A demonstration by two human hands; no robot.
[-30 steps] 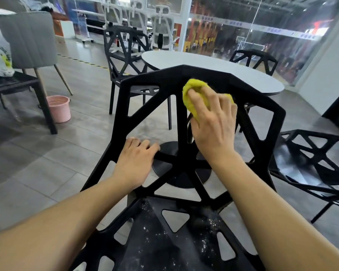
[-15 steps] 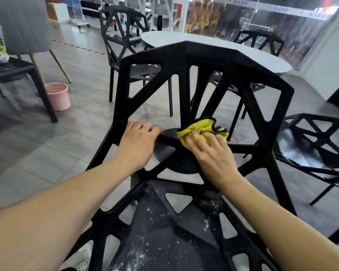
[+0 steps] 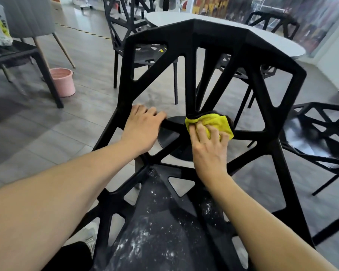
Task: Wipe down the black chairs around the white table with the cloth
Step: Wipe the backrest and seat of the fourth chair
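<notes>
Head view: no legible writing on cloth (image 3: 213, 122).

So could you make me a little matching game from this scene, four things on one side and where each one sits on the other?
Things:
1. yellow cloth
2. pink bucket
3. left hand
4. white specks

Places:
A. on the floor by a dark table leg
B. scattered over the near chair's seat
C. under the right hand, against the backrest's struts
D. gripping a lower backrest bar, with no cloth

Pairs: 1-C, 2-A, 3-D, 4-B
</notes>
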